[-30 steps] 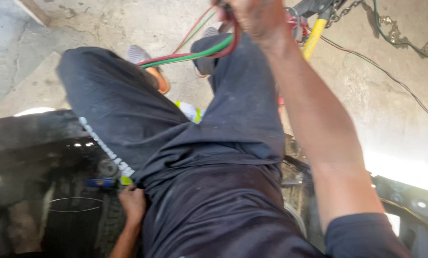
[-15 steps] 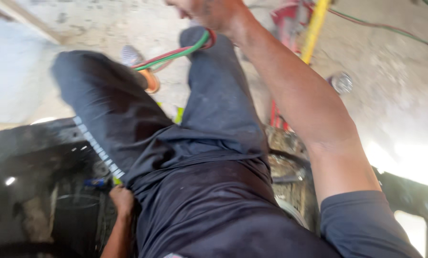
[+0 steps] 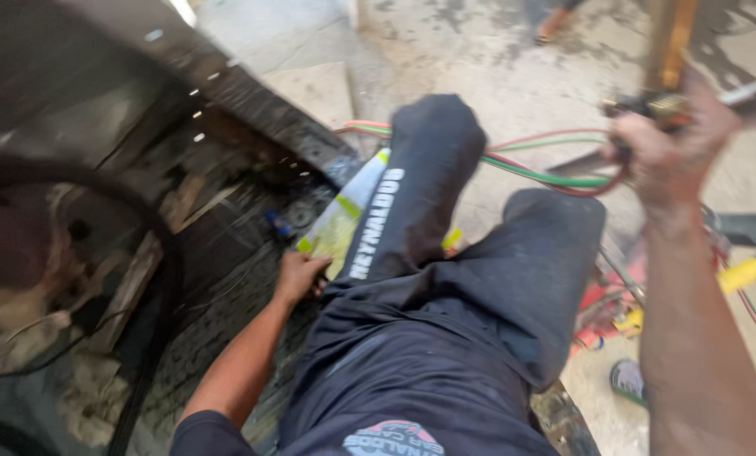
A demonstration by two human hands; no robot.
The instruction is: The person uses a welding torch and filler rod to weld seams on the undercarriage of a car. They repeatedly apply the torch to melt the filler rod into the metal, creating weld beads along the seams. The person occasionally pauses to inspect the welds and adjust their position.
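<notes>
Your right hand [image 3: 669, 156] is raised at the upper right, clenched around a torch [image 3: 661, 105] with a brass fitting; its metal tube runs up and right out of the picture, so the tip is cut off. The red and green hoses [image 3: 547, 173] trail from under that fist leftward, long axis roughly level, passing behind your raised knee [image 3: 433, 139] and on toward the dark metal edge [image 3: 251, 101]. Your left hand [image 3: 298, 274] is low, pressed beside your thigh near a yellow-green strip [image 3: 340, 219]; its fingers curl under, and whether they grip anything you cannot tell from here, the view being blurred. The torch lies well apart from the left hand, up and to the right across both legs, so the right hand alone has it. A sandalled foot [image 3: 631, 380] shows at the lower right by some red and yellow gear [image 3: 614, 312] on the floor [image 3: 496, 51]
</notes>
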